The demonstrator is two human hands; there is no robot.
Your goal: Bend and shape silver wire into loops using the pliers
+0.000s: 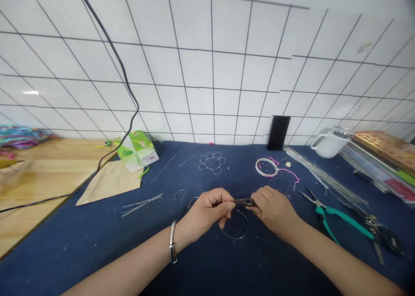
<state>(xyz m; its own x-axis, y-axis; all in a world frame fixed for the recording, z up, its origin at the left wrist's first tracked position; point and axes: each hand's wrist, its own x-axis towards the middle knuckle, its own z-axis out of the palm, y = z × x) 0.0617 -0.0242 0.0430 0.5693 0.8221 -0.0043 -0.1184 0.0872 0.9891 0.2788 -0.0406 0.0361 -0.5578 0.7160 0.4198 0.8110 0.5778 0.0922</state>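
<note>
In the head view, my right hand is closed around dark pliers, whose jaws point left. My left hand, with a silver bangle on the wrist, pinches at the tip of those jaws. A thin wire ring curves below both hands and runs up to my left fingers; the part inside the pinch is hidden. Just left of my left hand lies a small wire loop, with a bent wire hook beyond it. Further back, a flower-shaped wire frame lies flat on the dark blue cloth.
Teal-handled pliers lie at right, beside a long wire bundle. A round dish with pink thread, a black phone-like slab and a white mug stand behind. Cut wires and a green packet are left.
</note>
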